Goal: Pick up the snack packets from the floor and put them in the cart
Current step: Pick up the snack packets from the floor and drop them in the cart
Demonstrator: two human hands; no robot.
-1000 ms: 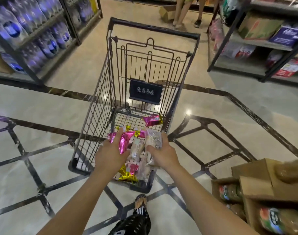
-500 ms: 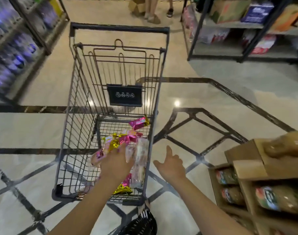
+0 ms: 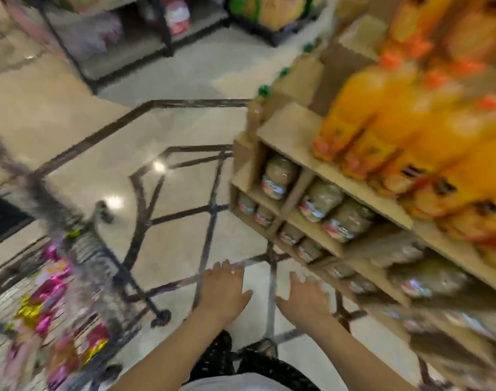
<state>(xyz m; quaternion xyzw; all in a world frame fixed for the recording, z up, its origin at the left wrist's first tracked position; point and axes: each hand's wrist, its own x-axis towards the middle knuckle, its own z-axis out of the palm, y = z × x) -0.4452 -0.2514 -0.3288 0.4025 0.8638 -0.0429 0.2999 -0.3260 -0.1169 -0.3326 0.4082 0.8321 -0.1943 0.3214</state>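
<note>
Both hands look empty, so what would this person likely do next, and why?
Probably look around the floor for more packets. Left hand and right hand are open and empty, the snack packets in view lie in the cart at left, and none shows on the blurred floor ahead.

Pink, gold snack packets (image 3: 48,303); black wire cart (image 3: 105,266); cream floor (image 3: 182,244), dark lattice lines; orange bottles (image 3: 427,128).

I stood on a glossy beige floor (image 3: 179,249) with dark inlaid lines (image 3: 213,190), a cardboard display (image 3: 292,131) of jars (image 3: 278,179) and orange bottles (image 3: 382,122) on my right, and metal shelving (image 3: 165,32) far off.
</note>
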